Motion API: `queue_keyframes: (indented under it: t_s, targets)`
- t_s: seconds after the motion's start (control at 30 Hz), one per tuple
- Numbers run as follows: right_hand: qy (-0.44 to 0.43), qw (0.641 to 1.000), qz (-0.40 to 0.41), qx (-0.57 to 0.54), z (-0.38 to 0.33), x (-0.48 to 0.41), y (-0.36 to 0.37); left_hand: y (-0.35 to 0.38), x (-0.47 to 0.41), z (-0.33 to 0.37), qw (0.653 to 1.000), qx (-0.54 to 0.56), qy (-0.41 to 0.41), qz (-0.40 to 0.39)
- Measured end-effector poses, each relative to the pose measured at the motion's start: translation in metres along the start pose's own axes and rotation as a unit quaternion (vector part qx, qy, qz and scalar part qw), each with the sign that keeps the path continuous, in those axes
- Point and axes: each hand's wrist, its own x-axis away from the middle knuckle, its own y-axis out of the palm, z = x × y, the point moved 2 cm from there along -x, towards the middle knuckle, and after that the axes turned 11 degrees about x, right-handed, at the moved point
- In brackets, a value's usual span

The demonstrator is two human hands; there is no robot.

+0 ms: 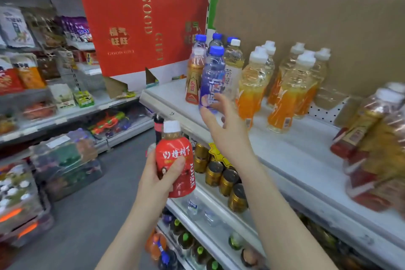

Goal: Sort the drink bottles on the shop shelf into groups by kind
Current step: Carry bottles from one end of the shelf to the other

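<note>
Our left hand (156,175) is wrapped around a squat juice bottle (175,160), thumb across the front of its glossy red sleeve and fingers curled behind. We hold it upright in the aisle, in front of the shelf edge and below the top shelf (306,160). The bottle has a rounded shoulder, a short neck of brown liquid and a ribbed white cap.

Our right hand (223,120) is wide open, fingers spread, stretched up toward a blue bottle (211,79) near the front left corner of the shelf. The fingertips overlap its base, but we cannot tell whether they touch it. That bottle is clear plastic, slim and waisted, with a blue cap and violet label.

Just beside it stand a brown-labelled bottle (194,79) and a pale tea bottle (233,68), with more blue caps behind. To the right, tall orange drink bottles (287,98) with white caps cluster in two groups on the smooth white metal.

A matte cardboard sheet (306,39) backs the shelf, and a red gift bag (140,17) hangs at its left. A blurred wrapped pack (372,138) sits far right. Shiny gold cans (225,180) line the shelf below.
</note>
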Motion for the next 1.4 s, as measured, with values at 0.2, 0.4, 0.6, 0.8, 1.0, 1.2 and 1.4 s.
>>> queue_keyframes:
  t_s: [0.2,0.4,0.6,0.8,1.0,1.2,1.4]
  targets:
    - [0.078,0.995,-0.051,-0.018,0.001,0.105,-0.037,0.041,0.046,-0.030,0.992,-0.043,-0.022,-0.114]
    - [0.189,0.981,0.034,-0.002,0.033,0.186,-0.114,0.108,0.108,-0.063,0.960,-0.097,-0.069,-0.255]
    - [0.205,0.952,0.223,0.053,0.044,0.264,-0.231,0.195,0.140,-0.052,0.892,-0.195,0.016,-0.407]
    - [0.217,0.860,0.409,0.213,0.091,0.296,-0.377,0.313,0.145,-0.024,0.808,-0.291,0.302,-0.414]
    - [0.245,0.829,0.406,0.296,0.184,0.281,-0.446,0.386,0.139,-0.048,0.752,-0.385,0.405,-0.351]
    - [0.230,0.828,0.387,0.333,0.219,0.254,-0.461,0.397,0.138,-0.064,0.747,-0.424,0.420,-0.292]
    - [0.262,0.804,0.389,0.364,0.225,0.245,-0.469,0.396,0.137,-0.070,0.746,-0.439,0.415,-0.281]
